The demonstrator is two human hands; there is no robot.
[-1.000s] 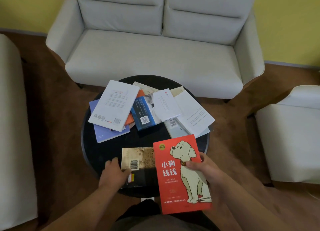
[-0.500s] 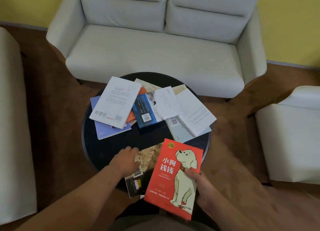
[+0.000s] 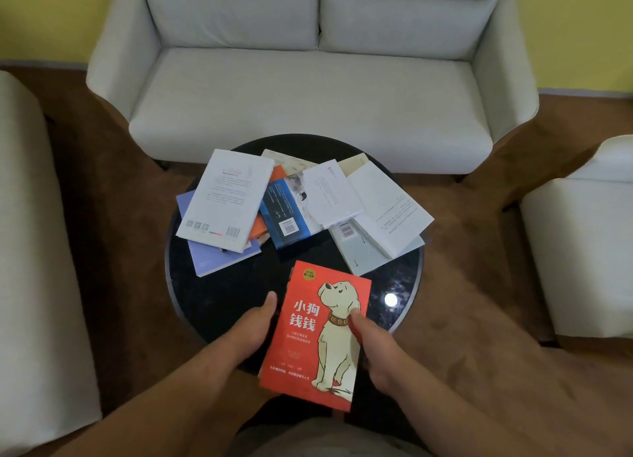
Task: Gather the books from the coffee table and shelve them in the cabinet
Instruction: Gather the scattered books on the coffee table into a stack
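Black coffee table [image 3: 219,295]: gathering in progress

Over near rim, red dog book [image 3: 318,333], long axis away from body. Gripped at left edge by left hand [image 3: 245,333], cover pinched under right hand [image 3: 380,350] thumb; other fingers hidden beneath. Likely next: blue book [image 3: 279,206], straight ahead, nearer left hand.

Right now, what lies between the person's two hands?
The red dog book, seen in the head view: the left hand is at its left edge, the right hand has its thumb on the cover.

Head view, steeply down, close
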